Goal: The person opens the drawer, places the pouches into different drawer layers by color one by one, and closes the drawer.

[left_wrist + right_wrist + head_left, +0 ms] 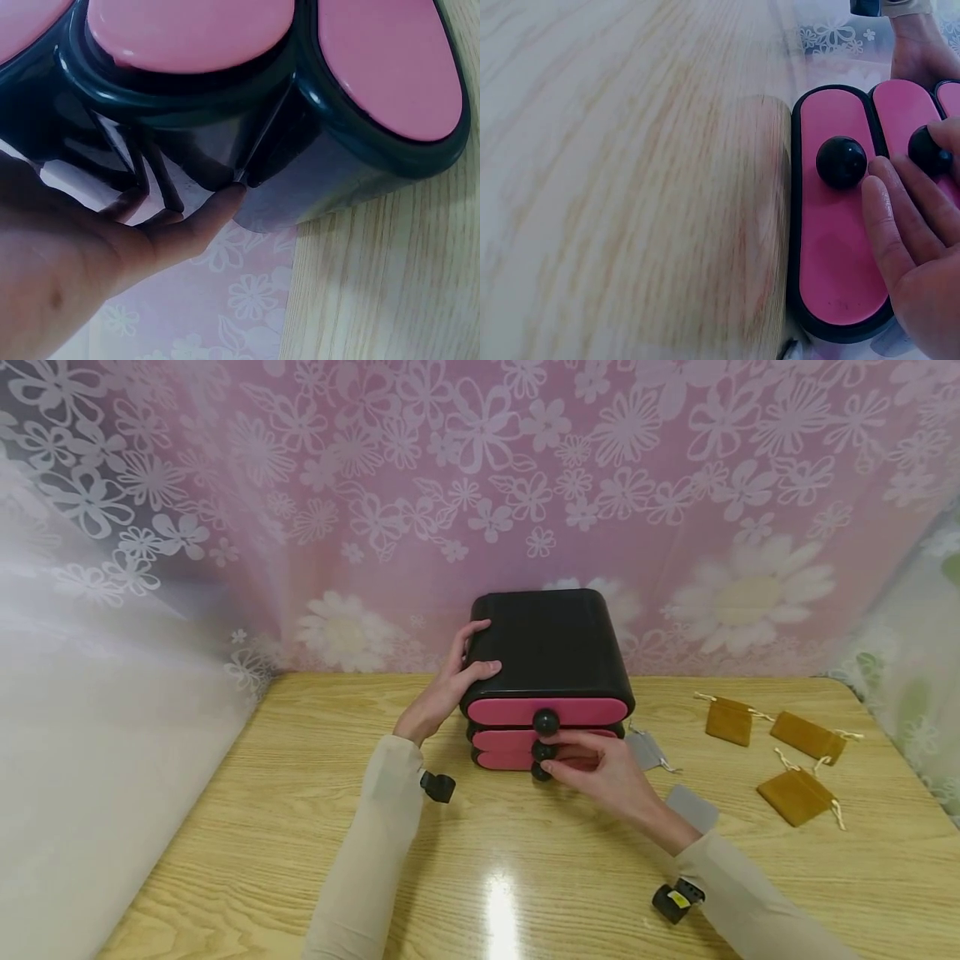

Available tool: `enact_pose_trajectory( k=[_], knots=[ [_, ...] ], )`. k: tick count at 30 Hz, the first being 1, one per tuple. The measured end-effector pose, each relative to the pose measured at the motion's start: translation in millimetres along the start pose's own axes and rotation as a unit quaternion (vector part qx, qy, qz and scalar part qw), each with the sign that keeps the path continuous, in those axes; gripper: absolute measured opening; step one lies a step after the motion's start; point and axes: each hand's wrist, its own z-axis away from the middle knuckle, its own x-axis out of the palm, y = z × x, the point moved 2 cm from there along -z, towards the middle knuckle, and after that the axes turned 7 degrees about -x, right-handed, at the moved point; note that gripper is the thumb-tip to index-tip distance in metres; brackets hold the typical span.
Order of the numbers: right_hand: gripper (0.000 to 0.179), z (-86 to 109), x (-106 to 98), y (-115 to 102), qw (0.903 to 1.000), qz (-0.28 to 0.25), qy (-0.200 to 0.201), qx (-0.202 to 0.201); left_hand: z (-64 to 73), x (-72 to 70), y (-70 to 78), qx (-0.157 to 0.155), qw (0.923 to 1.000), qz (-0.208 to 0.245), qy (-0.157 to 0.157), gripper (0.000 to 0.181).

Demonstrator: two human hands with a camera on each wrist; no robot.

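Observation:
A black box with three pink drawer fronts (502, 710) and round black knobs stands on the table. My left hand (442, 689) steadies its left side, with thumb and a finger on the top; in the left wrist view, fingertips (229, 196) rest against the glossy side. My right hand (611, 777) is at the front and pinches the middle knob (928, 151). In the right wrist view its other fingers are close to the bottom knob (841, 161). In the left wrist view a dark gap shows along the edge of the middle front (195, 34).
Several brown drawstring pouches (802, 797) lie on the right of the wooden table (300, 843). A grey pouch (647, 749) and a grey piece (692, 808) lie near my right hand and forearm. Behind the box hangs a pink flowered curtain (420, 510).

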Motion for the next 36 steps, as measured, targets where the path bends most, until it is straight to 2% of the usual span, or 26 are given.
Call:
enact_pose_trajectory(
  k=[7,17,27,36],
  knots=[
    [0.030,5.3,-1.2,-1.6,0.9998,0.015,-0.008,-0.012,-1.6,0.5,0.0,0.000,1.0000,-0.002,0.001,0.063],
    [0.030,11.7,-0.4,-3.0,0.9971,0.031,-0.013,-0.068,-2.4,0.5,1.6,0.018,0.9998,-0.008,-0.007,0.063],
    [0.030,17.1,0.3,-7.0,0.9974,0.046,-0.017,-0.054,-2.9,2.1,2.1,0.014,0.9999,-0.008,-0.002,0.061],
    [0.029,22.4,3.1,-9.5,0.9947,0.060,-0.020,-0.081,-3.5,1.4,0.0,0.011,0.9999,-0.010,-0.003,0.061]
  ],
)
